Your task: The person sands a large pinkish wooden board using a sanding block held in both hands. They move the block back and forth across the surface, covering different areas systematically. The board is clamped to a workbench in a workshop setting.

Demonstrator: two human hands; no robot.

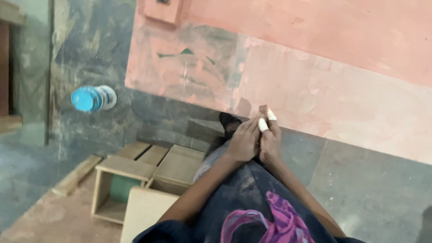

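My left hand (243, 143) and my right hand (271, 141) are pressed side by side over my knee, fingers curled and pointing away from me. Two fingertips of the right hand are wrapped in white tape (263, 124). A small brownish tip (263, 109) shows just past the fingertips; I cannot make out whether it is a held piece or a finger. A dark, black object (229, 121) sits right beyond the left hand, partly hidden by it. Both forearms reach in from the bottom of the view over my dark trousers (243, 189).
A pink and purple cloth (274, 216) lies on my lap. Open wooden boxes (123, 168) and a pale board (141, 209) stand at lower left beside a loose plank (74, 176). A blue-capped plastic bottle (92, 99) lies at left. A large pinkish plywood sheet (342, 76) fills the upper right.
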